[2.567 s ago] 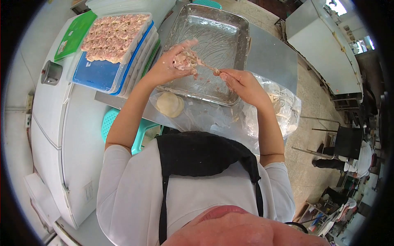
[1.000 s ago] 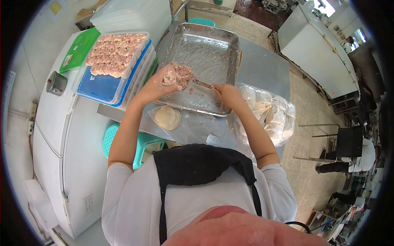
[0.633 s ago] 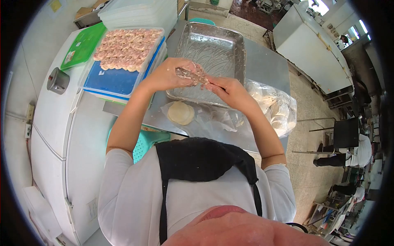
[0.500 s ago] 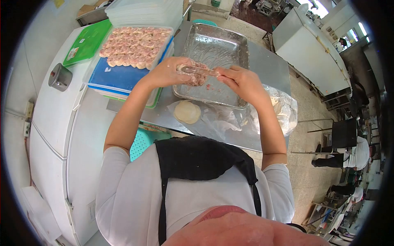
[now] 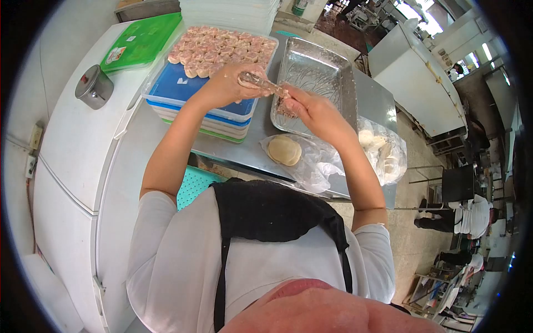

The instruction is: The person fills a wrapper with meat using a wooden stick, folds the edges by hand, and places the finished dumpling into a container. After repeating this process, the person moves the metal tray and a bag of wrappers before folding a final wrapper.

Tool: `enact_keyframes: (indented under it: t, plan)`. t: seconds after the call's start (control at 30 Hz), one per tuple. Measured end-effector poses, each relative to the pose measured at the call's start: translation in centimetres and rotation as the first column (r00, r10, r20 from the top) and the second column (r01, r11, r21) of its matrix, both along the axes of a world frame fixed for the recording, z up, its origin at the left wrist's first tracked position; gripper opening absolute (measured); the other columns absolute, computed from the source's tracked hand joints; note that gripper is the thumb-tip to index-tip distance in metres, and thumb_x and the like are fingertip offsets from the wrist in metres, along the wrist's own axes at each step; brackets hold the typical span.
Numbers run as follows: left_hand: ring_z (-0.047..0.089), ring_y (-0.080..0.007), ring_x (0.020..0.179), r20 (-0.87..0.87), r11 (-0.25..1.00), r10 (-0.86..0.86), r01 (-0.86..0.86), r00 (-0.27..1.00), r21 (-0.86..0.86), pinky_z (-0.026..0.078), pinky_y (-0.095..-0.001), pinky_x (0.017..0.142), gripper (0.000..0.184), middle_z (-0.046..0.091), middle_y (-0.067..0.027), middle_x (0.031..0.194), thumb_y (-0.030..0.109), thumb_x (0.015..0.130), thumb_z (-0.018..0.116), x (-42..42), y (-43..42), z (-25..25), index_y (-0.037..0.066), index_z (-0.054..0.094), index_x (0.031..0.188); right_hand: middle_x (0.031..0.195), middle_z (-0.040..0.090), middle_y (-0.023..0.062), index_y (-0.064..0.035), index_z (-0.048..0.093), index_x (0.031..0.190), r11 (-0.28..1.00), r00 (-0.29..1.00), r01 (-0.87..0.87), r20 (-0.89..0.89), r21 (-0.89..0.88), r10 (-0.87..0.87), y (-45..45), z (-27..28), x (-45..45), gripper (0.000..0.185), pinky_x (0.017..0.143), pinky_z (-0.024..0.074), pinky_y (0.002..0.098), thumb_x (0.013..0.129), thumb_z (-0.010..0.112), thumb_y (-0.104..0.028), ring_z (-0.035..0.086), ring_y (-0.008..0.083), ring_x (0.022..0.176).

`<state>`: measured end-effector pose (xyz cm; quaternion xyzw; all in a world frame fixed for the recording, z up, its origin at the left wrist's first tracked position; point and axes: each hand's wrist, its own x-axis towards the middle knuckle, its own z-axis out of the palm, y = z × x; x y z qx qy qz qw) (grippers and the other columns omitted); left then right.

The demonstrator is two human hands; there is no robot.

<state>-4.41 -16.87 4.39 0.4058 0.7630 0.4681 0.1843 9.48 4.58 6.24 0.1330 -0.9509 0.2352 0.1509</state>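
Between my two hands is a spatula-like tool (image 5: 261, 82) smeared with meat filling. My right hand (image 5: 313, 111) grips its handle end, over the near left part of a metal tray (image 5: 350, 89). My left hand (image 5: 233, 86) is curled under the tool's blade, near the front right corner of a container; whatever lies in its palm is mostly hidden. Rows of meat dumplings (image 5: 222, 49) fill the back of that container, and its blue base (image 5: 177, 86) shows at the front. Some meat filling (image 5: 286, 109) shows beside my right hand. Round dough wrappers (image 5: 284, 150) lie on plastic.
A clear bag of wrappers (image 5: 383, 150) lies right of the tray. At the left are a lidded metal pot (image 5: 94, 87) and a green lid (image 5: 141, 43). Clear containers (image 5: 227, 14) stand stacked behind. A turquoise stool (image 5: 195, 186) is below the table. People stand far right.
The view has shifted left, so the dumpling container and the tray appear further right. My hands have moved from over the tray toward the dumpling container. The meat clump seen earlier in my left hand is now hidden.
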Motion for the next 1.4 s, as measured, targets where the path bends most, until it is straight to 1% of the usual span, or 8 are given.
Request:
enact_keyframes:
  t: [0.17, 0.33, 0.57, 0.77, 0.83, 1.03, 1.23, 1.4]
  plan:
    - [0.063, -0.0143, 0.078, 0.06, 0.955, 0.217, -0.224, 0.974, 0.195, 0.05, -0.0299, 0.061, 0.058, 0.064, -0.0118, 0.099, 0.024, 0.078, 0.079, -1.4, -3.7, -1.9, 0.001, 0.055, 0.125, 0.092, 0.068, 0.02, -0.0085, 0.068, 0.11, 0.963, 0.961, 0.259, 0.119, -0.068, -0.25, 4.2, -2.4, -2.6, 0.038, 0.079, 0.0509, 0.0436, 0.096, 0.048, -0.038, 0.064, 0.0389, 0.087]
    - [0.059, -0.0121, 0.087, -0.283, 0.954, 0.264, -0.206, 0.922, 0.218, 0.052, -0.0266, 0.068, 0.048, 0.061, -0.0071, 0.104, 0.021, 0.078, 0.079, -1.7, -4.6, -2.9, 0.004, 0.056, 0.117, 0.085, 0.068, 0.0207, -0.0066, 0.073, 0.092, 0.869, 0.808, 0.125, 0.459, 0.479, -0.37, 9.3, -8.3, -4.6, 0.032, 0.074, 0.0522, 0.0446, 0.093, 0.052, -0.031, 0.067, 0.0362, 0.084]
    - [0.061, -0.021, 0.095, -0.107, 0.953, 0.003, 0.029, 0.994, 0.3, 0.047, -0.0336, 0.085, 0.039, 0.065, -0.0079, 0.097, 0.023, 0.079, 0.076, 2.1, -2.0, -2.2, 0.007, 0.055, 0.108, 0.076, 0.066, 0.019, -0.007, 0.072, 0.077, 0.778, 0.898, 0.261, 0.153, 0.571, -0.413, 8.8, -18.9, -6.1, 0.037, 0.069, 0.0496, 0.048, 0.094, 0.052, -0.034, 0.065, 0.0386, 0.077]
    - [0.062, -0.0222, 0.094, -0.155, 0.975, -0.025, 0.058, 0.988, 0.212, 0.047, -0.0343, 0.084, 0.038, 0.064, -0.0104, 0.099, 0.02, 0.079, 0.075, 4.2, 3.0, -3.1, 0.007, 0.054, 0.109, 0.06, 0.062, 0.0126, -0.0012, 0.07, 0.083, 0.944, 0.891, -0.099, 0.451, 0.315, -0.057, 13.9, -17.1, -4.1, 0.043, 0.048, 0.0447, 0.0381, 0.095, 0.052, -0.038, 0.061, 0.026, 0.055]
    - [0.061, -0.0201, 0.096, -0.138, 0.986, -0.011, 0.034, 0.99, 0.166, 0.045, -0.0326, 0.087, 0.039, 0.063, -0.007, 0.103, 0.019, 0.079, 0.076, 4.9, 5.0, -3.4, 0.007, 0.055, 0.11, 0.052, 0.049, 0.0009, -0.0027, 0.07, 0.087, 0.966, 0.544, 0.183, 0.837, -0.184, 0.056, 14.7, -12.6, -3.4, 0.045, 0.043, 0.0336, 0.0273, 0.095, 0.053, -0.044, 0.045, 0.0103, 0.046]
    - [0.059, -0.0179, 0.099, -0.084, 0.931, 0.144, -0.107, 0.986, 0.349, 0.044, -0.0304, 0.091, 0.05, 0.063, -0.0036, 0.113, 0.017, 0.076, 0.079, 5.5, 11.4, -5.2, 0.008, 0.056, 0.12, 0.053, 0.039, -0.0052, -0.0053, 0.072, 0.095, 0.829, 0.768, 0.284, 0.632, -0.483, 0.105, 18.9, -5.8, 0.2, 0.043, 0.044, 0.025, 0.0219, 0.095, 0.055, -0.044, 0.033, 0.0043, 0.047]
    - [0.057, -0.0116, 0.089, 0.153, 0.987, -0.007, -0.017, 0.988, 0.158, 0.047, -0.0279, 0.082, 0.039, 0.066, -0.0041, 0.098, 0.02, 0.072, 0.083, 4.7, 16.3, -6.2, 0.003, 0.065, 0.103, 0.083, 0.069, 0.0113, -0.007, 0.069, 0.111, 0.921, 0.973, -0.204, 0.04, -0.331, 0.229, 18.8, -8.8, 1.0, 0.033, 0.067, 0.0494, 0.032, 0.095, 0.058, -0.034, 0.064, 0.0224, 0.074]
    - [0.055, -0.0095, 0.082, 0.082, 0.997, -0.04, 0.044, 0.996, -0.058, 0.046, -0.0267, 0.075, 0.034, 0.064, -0.0029, 0.09, 0.015, 0.075, 0.079, 4.9, 18.0, -7.8, 0.002, 0.063, 0.102, 0.104, 0.069, 0.0164, -0.0066, 0.067, 0.113, 0.97, 0.914, -0.123, 0.357, -0.208, 0.192, 24.4, -7.3, 0.7, 0.032, 0.08, 0.0513, 0.0352, 0.094, 0.059, -0.031, 0.067, 0.0292, 0.089]
